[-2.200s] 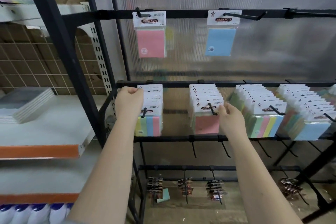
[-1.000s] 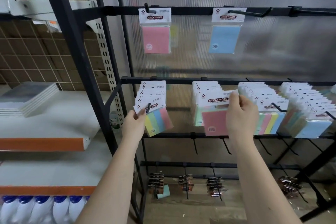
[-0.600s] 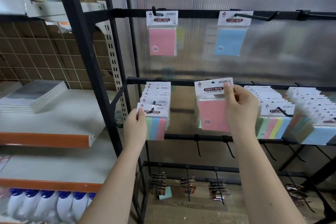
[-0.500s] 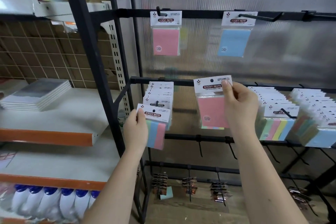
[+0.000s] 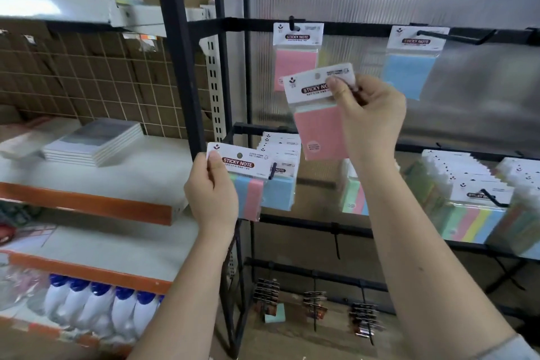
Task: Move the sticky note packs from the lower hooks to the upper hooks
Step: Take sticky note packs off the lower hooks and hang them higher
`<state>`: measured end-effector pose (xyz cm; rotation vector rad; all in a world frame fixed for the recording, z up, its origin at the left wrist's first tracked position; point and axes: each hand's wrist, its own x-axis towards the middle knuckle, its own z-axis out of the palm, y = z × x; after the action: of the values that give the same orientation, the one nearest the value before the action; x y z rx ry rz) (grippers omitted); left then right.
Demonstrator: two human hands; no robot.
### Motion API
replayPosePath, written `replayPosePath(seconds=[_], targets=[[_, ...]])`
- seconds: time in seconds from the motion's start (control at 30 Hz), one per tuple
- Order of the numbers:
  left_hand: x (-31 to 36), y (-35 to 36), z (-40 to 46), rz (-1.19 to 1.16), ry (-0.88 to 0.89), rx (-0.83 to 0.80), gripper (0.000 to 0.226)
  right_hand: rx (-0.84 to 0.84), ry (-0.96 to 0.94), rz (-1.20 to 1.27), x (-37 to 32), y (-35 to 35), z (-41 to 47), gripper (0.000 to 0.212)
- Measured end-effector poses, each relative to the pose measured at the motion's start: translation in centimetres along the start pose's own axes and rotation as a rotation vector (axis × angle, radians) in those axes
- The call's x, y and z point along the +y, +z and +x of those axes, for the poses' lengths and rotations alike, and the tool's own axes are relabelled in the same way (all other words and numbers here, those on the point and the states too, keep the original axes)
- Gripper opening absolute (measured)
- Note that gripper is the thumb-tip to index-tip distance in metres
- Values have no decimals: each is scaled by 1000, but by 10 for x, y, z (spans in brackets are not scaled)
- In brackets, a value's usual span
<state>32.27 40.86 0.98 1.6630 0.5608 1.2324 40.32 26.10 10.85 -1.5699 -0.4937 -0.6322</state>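
Step in hand: carry phase; both packs are off the lower hooks, neither hung yet.

Right hand (image 5: 369, 114) pinches a pink pack (image 5: 318, 109) by its header card, thumb on the front, pack tilted; it sits between the two rails, just below and in front of the pink pack already hanging (image 5: 296, 55) on the upper left hook (image 5: 291, 24); left hand (image 5: 212, 193) grips a striped multicolour pack (image 5: 241, 177) by the header's left edge, down at lower-rail level, just in front of the leftmost lower stack (image 5: 280, 164).

Next move, my read: raise the pink pack, level it, line its punched hole up with an upper hook tip and slide it on; hole is small, so the tilt needs correcting first; striped pack follows.

Count: two packs in hand; two packs hung up top, one pink, one blue (image 5: 409, 67); upper hooks visible: two for sure, the right one (image 5: 455, 38) long; lower rail holds at least four stacks, the second mostly hidden by the right arm, the far-right one cut by the frame edge; packs per stack too blurred to count.
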Motion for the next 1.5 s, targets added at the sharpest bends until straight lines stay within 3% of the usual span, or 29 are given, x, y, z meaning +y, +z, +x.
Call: replayPosePath(seconds=[0.33, 0.5, 0.9, 1.2, 1.4, 1.5], targets=[[3, -10, 9, -21, 42, 76, 37, -6, -116, 34, -40, 36, 31, 30], [2, -12, 11, -26, 49, 78, 37, 14, -76, 36, -40, 46, 37, 46], [5, -13, 23, -33, 97, 87, 33, 51, 65, 85, -21, 56, 46, 52], [3, -13, 35, -42, 145, 82, 32, 14, 258, 75, 8, 73, 87, 29], [6, -12, 38, -19, 201, 17, 33, 31, 293, -58, 22, 88, 117, 37], [6, -11, 39, 11, 250, -18, 36, 28, 295, -113, 27, 90, 124, 53]])
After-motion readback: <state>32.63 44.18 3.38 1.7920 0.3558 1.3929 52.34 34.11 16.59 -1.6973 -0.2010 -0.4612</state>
